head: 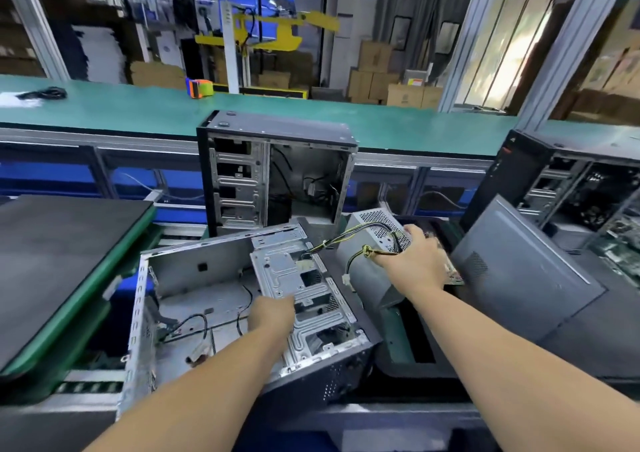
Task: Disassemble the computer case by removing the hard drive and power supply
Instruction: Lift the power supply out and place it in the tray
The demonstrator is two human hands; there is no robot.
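The right hand [417,255] has its grip closed round the top edge of the grey perforated metal power supply box [372,243], fingers curled over the mesh face where the yellow and black cable bundle [349,240] leaves it. The box is outside the case, just to the right of it, and its cables trail left toward the drive cage. The left hand [272,314] reaches into the open silver steel computer case [194,299] lying tilted on its side in the near middle; its fingers are hidden against the stamped metal drive cage [301,288], so I cannot tell whether that grip holds anything. Loose black wires [194,323] lie on the case floor. Behind stands an upright emptied black tower case [277,171]. A grey side panel [519,275] leans at the right, and an orange and green tape dispenser [200,88] sits far off on the green tabletop [311,115].
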